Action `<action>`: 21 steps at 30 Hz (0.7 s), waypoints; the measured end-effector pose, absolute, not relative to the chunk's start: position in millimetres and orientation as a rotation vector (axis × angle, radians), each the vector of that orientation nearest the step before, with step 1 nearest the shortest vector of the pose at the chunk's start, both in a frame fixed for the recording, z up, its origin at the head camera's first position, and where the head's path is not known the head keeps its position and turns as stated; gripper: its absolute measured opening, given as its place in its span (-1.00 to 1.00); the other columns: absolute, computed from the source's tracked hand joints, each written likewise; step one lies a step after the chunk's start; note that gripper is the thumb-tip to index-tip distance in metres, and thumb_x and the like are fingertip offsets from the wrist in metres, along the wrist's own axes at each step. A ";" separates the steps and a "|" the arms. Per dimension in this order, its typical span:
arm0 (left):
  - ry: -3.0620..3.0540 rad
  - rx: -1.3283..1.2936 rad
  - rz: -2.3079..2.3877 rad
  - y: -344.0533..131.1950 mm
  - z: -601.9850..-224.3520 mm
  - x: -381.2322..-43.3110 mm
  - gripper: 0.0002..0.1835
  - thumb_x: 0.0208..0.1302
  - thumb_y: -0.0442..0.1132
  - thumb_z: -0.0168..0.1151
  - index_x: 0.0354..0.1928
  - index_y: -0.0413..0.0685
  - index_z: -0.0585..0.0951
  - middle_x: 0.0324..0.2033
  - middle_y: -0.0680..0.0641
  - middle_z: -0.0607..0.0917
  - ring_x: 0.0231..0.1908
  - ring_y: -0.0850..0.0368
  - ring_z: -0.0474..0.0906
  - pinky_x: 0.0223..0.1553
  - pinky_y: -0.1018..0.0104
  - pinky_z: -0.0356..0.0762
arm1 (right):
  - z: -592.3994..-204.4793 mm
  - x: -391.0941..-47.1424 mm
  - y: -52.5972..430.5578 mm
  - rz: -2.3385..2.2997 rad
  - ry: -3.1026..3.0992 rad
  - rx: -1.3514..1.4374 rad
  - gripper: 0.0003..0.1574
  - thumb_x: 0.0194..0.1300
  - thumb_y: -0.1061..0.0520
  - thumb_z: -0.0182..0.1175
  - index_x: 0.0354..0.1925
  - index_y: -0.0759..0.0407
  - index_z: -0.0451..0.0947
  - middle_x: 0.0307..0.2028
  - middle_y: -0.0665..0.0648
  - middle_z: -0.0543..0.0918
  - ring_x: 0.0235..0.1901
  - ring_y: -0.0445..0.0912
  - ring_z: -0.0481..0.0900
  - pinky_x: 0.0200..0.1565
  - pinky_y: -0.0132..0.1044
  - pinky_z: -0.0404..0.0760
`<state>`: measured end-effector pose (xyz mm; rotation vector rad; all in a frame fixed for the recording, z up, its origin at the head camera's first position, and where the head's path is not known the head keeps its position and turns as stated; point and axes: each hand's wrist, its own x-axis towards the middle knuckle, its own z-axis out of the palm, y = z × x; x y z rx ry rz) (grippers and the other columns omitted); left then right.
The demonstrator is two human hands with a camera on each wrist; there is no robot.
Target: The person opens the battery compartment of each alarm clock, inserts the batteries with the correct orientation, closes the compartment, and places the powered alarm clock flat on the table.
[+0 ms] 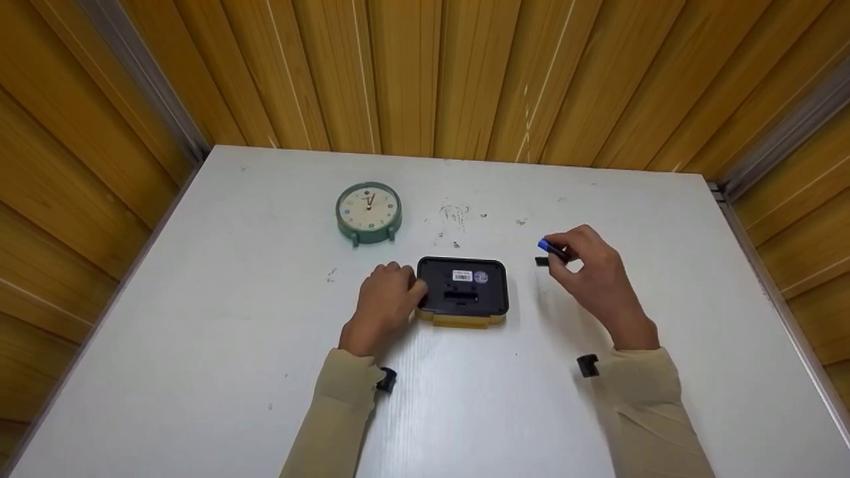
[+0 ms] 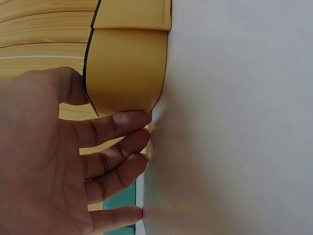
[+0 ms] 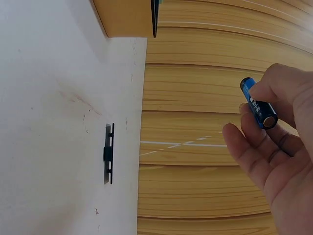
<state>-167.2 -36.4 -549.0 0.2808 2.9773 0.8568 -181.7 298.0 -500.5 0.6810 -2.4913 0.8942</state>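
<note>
A yellow clock (image 1: 463, 320) lies with its black back (image 1: 491, 292) upward, its battery slot (image 1: 461, 297) uncovered. My left hand (image 1: 386, 299) grips its left end; in the left wrist view the thumb (image 2: 71, 85) is at the edge of the back and the index fingertip lies against the yellow side. To the right, my right hand (image 1: 594, 269) pinches a blue and black battery (image 3: 259, 104) between thumb and fingers, raised above the table. Near that hand, a small black battery cover (image 3: 112, 154) lies on the table, partly hidden by the hand in the head view.
A round green alarm clock (image 1: 369, 211) lies face up farther back, left of the yellow clock. Dark scuff marks (image 1: 455, 214) dot the white table (image 1: 232, 299). Wood-patterned walls (image 1: 412, 79) stand behind and at both sides.
</note>
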 end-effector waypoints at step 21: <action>2.984 0.258 0.801 -35.6 -549.9 -168.3 -0.65 0.49 -0.03 0.02 -0.31 -0.12 0.62 -0.34 -0.08 0.56 -0.26 -0.07 0.44 -0.17 0.00 0.47 | -508.6 -177.9 269.7 0.901 -2.541 0.778 -0.62 0.28 0.47 0.42 0.03 0.25 0.70 -0.14 0.09 0.65 -0.20 -0.13 0.65 -0.10 -0.21 0.67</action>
